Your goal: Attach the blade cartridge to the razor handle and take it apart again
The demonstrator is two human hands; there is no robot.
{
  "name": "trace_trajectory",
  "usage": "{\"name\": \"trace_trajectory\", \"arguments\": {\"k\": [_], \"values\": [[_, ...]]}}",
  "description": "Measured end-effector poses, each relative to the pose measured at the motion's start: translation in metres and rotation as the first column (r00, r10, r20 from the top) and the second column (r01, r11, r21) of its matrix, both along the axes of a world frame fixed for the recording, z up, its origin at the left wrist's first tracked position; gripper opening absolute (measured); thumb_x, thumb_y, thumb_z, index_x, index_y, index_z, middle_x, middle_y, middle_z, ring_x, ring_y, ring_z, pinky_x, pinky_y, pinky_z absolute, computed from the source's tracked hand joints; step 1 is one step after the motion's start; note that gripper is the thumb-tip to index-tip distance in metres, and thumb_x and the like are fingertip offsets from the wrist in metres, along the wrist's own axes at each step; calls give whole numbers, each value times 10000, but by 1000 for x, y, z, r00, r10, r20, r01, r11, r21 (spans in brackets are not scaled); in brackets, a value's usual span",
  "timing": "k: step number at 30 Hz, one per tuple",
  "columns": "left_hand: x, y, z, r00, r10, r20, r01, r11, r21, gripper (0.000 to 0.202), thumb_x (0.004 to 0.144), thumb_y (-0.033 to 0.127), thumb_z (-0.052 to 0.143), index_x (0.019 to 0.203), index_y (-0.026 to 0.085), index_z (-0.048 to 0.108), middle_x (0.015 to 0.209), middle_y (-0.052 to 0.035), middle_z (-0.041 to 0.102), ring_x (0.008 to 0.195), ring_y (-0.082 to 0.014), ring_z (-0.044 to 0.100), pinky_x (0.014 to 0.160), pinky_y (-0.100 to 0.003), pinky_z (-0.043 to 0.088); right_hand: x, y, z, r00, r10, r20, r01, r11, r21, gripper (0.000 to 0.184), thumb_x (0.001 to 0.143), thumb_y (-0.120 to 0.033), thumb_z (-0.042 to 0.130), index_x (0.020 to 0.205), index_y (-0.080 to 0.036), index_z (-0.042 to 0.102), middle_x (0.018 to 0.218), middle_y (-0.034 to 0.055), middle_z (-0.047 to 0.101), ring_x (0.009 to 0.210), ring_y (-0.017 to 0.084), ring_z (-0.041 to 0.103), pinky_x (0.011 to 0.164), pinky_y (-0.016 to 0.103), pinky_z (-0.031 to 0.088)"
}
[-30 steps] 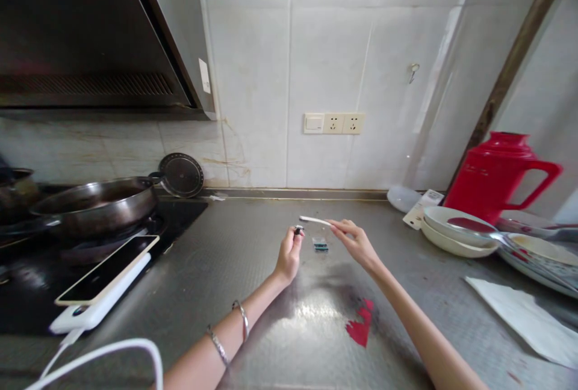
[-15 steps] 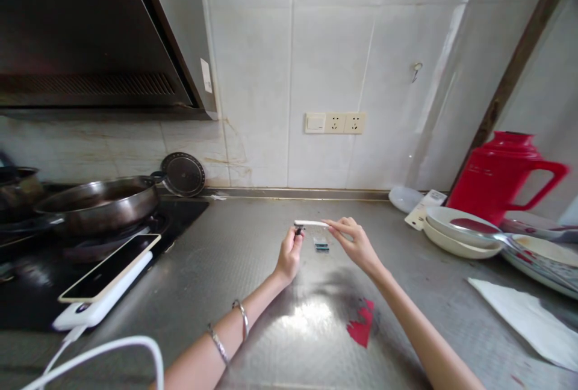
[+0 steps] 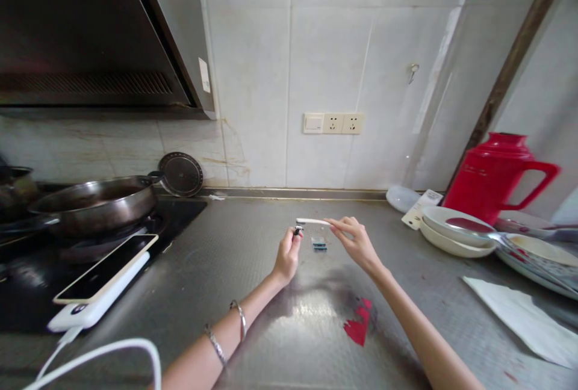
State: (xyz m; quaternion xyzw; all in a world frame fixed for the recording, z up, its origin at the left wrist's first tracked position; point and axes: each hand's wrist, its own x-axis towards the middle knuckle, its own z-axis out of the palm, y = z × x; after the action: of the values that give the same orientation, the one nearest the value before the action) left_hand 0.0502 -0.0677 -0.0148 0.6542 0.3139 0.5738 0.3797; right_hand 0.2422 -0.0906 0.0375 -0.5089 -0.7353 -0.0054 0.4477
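Way out left of the clear packet with the dark teal bands (image 3: pixel 319 246): steel pan (image 3: pixel 121 212) over the black hob (image 3: pixel 178 215), then phone (image 3: pixel 108 269) resting on a white block (image 3: pixel 74 318), cable (image 3: pixel 71 334) plugged in. No real change over there in the last second.

Just left of the packet: left hand (image 3: pixel 285 260), closed around a small black thing with a metal top (image 3: pixel 297 231), held up off the worktop (image 3: pixel 253 233). Pretty much the same spot as a second ago. Too tiny to name with any confidence, tbh.

Now the actual change. Just beyond the packet in view: white stick (image 3: pixel 313 221), reaching leftward from the right hand (image 3: pixel 356 245). A second ago, sloping a bit, tip higher. Now nearly level, lower, tip further left and right over the metal top. Touching or hovering? Can't tell. Meaning, at a guess: past the approach, into fine tip-to-top work, left steady, right steering.

Right of the packet: right hand pinching the stick's end. Nearer than the packet, slightly right: ragged red scrap (image 3: pixel 358 324), untouched. Far right: pale bowls (image 3: pixel 451 247), red jug (image 3: pixel 487 179) behind, white sheet (image 3: pixel 519 318) nearer.
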Motion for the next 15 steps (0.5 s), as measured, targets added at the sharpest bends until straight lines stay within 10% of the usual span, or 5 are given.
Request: {"name": "trace_trajectory", "arguments": {"k": [15], "values": [[2, -6, 6, 999, 40, -4, -40, 999, 22, 289, 884, 449, 359, 861, 188, 483, 761, -9, 488, 707, -142, 436, 694, -247, 348, -2, 1, -3, 995, 100, -32, -99, 995, 16, 361, 891, -440, 411, 1121, -280, 639, 735, 39, 568, 762, 181, 506, 727, 314, 402]]}}
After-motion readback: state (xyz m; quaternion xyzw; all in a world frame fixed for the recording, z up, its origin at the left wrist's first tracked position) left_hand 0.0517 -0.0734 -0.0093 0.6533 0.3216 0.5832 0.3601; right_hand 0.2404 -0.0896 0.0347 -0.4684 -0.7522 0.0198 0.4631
